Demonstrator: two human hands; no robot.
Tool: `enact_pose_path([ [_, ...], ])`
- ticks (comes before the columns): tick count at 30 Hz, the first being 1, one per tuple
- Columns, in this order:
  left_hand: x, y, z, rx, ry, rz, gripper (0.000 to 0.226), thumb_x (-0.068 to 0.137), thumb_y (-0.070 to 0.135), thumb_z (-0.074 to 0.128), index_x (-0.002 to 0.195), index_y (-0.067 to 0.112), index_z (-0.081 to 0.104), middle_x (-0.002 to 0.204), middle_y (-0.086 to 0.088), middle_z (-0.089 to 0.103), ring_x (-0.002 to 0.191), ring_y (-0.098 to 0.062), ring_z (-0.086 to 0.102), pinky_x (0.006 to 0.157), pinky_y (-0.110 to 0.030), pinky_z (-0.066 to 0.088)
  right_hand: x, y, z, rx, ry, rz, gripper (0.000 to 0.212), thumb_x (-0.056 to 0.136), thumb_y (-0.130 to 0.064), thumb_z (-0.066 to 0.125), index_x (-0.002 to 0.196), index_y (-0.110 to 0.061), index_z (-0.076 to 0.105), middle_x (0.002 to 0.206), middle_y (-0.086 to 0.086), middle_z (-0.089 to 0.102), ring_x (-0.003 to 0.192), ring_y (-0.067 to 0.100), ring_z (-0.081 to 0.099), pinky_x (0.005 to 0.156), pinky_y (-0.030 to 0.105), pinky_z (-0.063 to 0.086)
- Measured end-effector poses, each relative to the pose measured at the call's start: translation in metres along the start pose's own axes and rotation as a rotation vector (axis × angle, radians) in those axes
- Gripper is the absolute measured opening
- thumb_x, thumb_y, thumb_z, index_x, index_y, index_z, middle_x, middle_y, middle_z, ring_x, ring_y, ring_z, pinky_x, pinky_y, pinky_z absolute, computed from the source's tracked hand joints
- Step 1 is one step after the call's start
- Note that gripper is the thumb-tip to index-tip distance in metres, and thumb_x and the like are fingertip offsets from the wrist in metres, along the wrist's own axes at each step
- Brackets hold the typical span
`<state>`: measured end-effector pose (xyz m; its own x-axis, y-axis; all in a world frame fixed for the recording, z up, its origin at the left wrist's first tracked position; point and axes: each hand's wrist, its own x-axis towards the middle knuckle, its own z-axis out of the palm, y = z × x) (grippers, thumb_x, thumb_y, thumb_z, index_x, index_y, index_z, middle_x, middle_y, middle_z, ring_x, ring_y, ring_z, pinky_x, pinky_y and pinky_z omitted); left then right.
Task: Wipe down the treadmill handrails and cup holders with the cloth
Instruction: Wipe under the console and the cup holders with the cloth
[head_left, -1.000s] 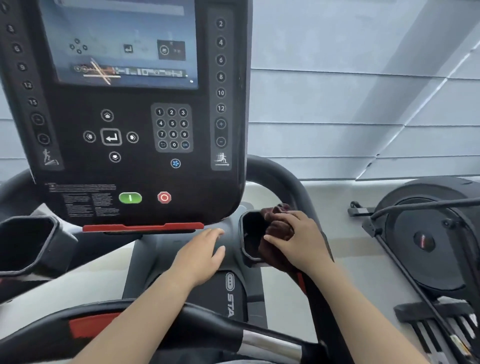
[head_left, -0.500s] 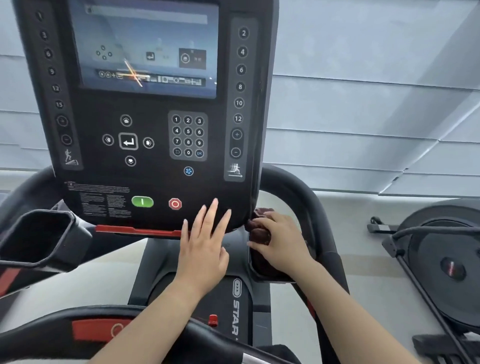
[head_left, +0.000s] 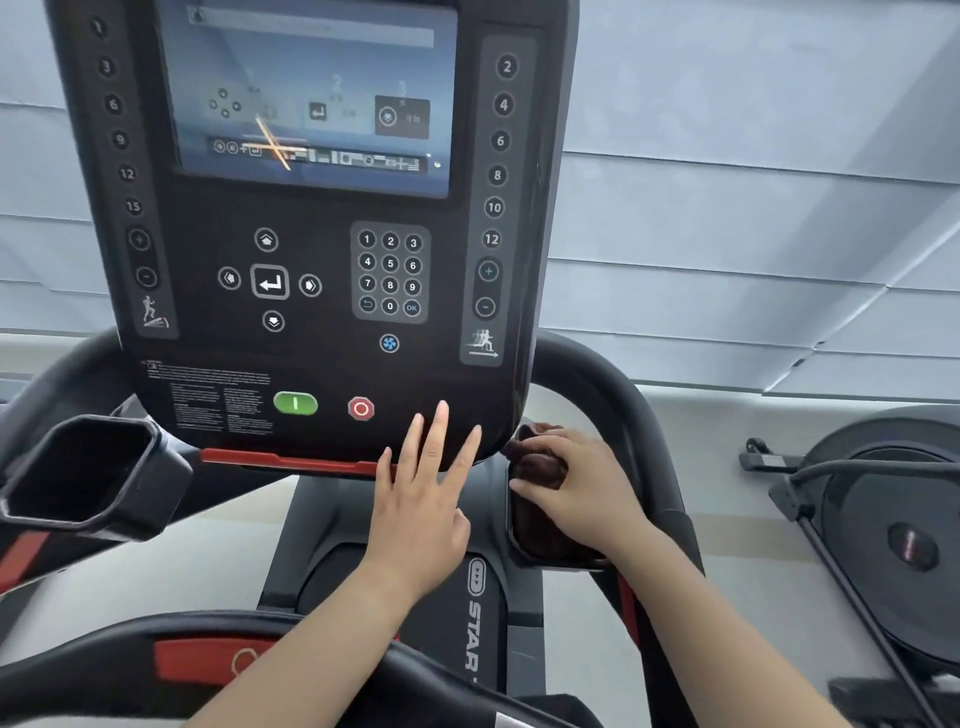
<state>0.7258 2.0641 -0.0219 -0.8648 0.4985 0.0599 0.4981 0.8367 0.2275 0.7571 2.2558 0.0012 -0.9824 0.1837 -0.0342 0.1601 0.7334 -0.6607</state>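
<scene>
My right hand (head_left: 576, 483) is shut on a dark brown cloth (head_left: 537, 460) and presses it into the right cup holder (head_left: 550, 551), which sits just right of the console. The cloth fills most of that holder. My left hand (head_left: 421, 499) is open, fingers spread, with the fingertips lying on the lower edge of the black console (head_left: 311, 234). The left cup holder (head_left: 83, 473) gapes dark and hollow at the left. The curved right handrail (head_left: 613, 395) arcs behind my right hand. A front crossbar (head_left: 130, 654) with a red patch runs along the bottom.
A green start button (head_left: 295, 403) and a red stop button (head_left: 360, 409) sit just left of my left fingertips. Another exercise machine with a round black housing (head_left: 893, 530) stands to the right. Grey window blinds (head_left: 753, 208) fill the background.
My left hand has lifted from the grey housing below the console and its fingers now rest on the console's lower edge. The right hand stays in the cup holder with the cloth. The view has shifted.
</scene>
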Motion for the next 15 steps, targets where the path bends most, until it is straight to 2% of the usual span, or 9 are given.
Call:
enact_pose_path([
  [2, -0.001, -0.002, -0.003, -0.016, -0.008, 0.015, 0.087, 0.079, 0.019, 0.050, 0.146, 0.033, -0.004, 0.154, 0.002, -0.022, 0.144, -0.022, -0.012, 0.113, -0.050, 0.012, -0.001, -0.005, -0.011, 0.108, 0.032, 0.019, 0.030, 0.069, -0.034, 0.078, 0.098, -0.033, 0.069, 0.100, -0.015, 0.062, 0.104, 0.007, 0.056, 0.090, 0.021, 0.040],
  [4, -0.003, -0.006, -0.007, -0.065, 0.010, 0.028, 0.085, 0.081, 0.022, 0.050, 0.146, 0.033, -0.003, 0.155, 0.007, -0.018, 0.143, -0.014, -0.015, 0.114, -0.048, 0.008, -0.006, -0.009, -0.021, 0.138, 0.046, 0.022, 0.028, 0.068, -0.036, 0.078, 0.092, -0.043, 0.065, 0.097, -0.019, 0.061, 0.098, 0.000, 0.056, 0.085, 0.017, 0.038],
  [5, -0.003, -0.009, -0.011, -0.096, 0.029, 0.028, 0.082, 0.082, 0.024, 0.051, 0.146, 0.032, 0.000, 0.157, 0.007, -0.011, 0.143, -0.013, -0.011, 0.113, -0.046, 0.007, -0.009, -0.012, -0.024, 0.147, 0.044, 0.011, 0.027, 0.067, -0.039, 0.076, 0.090, -0.047, 0.064, 0.097, -0.021, 0.061, 0.097, -0.004, 0.055, 0.084, 0.015, 0.038],
  [7, -0.002, -0.018, -0.020, -0.145, 0.095, 0.020, 0.074, 0.082, 0.024, 0.056, 0.145, 0.027, 0.018, 0.157, 0.003, 0.010, 0.144, -0.016, 0.007, 0.113, -0.046, 0.013, -0.015, -0.020, -0.022, 0.153, 0.026, -0.021, 0.029, 0.065, -0.046, 0.073, 0.092, -0.047, 0.064, 0.099, -0.023, 0.061, 0.099, -0.006, 0.054, 0.086, 0.015, 0.039],
  [9, -0.001, -0.030, -0.025, -0.171, 0.181, 0.013, 0.058, 0.080, 0.020, 0.061, 0.135, 0.020, 0.042, 0.146, -0.003, 0.035, 0.136, -0.021, 0.029, 0.109, -0.048, 0.028, -0.020, -0.025, -0.010, 0.090, -0.022, -0.040, 0.036, 0.065, -0.048, 0.072, 0.100, -0.043, 0.064, 0.104, -0.021, 0.059, 0.102, 0.000, 0.054, 0.090, 0.022, 0.041],
  [11, -0.002, -0.039, -0.024, -0.218, 0.235, 0.004, 0.038, 0.081, 0.018, 0.061, 0.119, 0.018, 0.057, 0.130, -0.003, 0.050, 0.122, -0.023, 0.045, 0.100, -0.044, 0.039, -0.026, -0.028, 0.011, -0.073, -0.095, -0.033, 0.041, 0.069, -0.048, 0.072, 0.109, -0.039, 0.063, 0.119, -0.014, 0.053, 0.111, 0.013, 0.049, 0.094, 0.032, 0.042],
  [13, -0.004, -0.043, -0.022, -0.273, 0.216, -0.025, 0.026, 0.082, 0.018, 0.062, 0.108, 0.019, 0.061, 0.116, 0.002, 0.055, 0.108, -0.021, 0.052, 0.092, -0.038, 0.041, -0.036, -0.028, 0.032, -0.257, -0.100, -0.015, 0.044, 0.073, -0.051, 0.067, 0.115, -0.039, 0.058, 0.130, -0.012, 0.042, 0.116, 0.019, 0.041, 0.089, 0.036, 0.045],
  [15, -0.005, -0.043, -0.018, -0.270, 0.168, -0.044, 0.022, 0.083, 0.021, 0.062, 0.105, 0.022, 0.062, 0.108, 0.006, 0.055, 0.099, -0.017, 0.054, 0.090, -0.035, 0.038, -0.047, -0.023, 0.045, -0.336, -0.040, -0.017, 0.043, 0.075, -0.051, 0.063, 0.115, -0.041, 0.054, 0.129, -0.013, 0.040, 0.115, 0.020, 0.040, 0.079, 0.034, 0.045],
])
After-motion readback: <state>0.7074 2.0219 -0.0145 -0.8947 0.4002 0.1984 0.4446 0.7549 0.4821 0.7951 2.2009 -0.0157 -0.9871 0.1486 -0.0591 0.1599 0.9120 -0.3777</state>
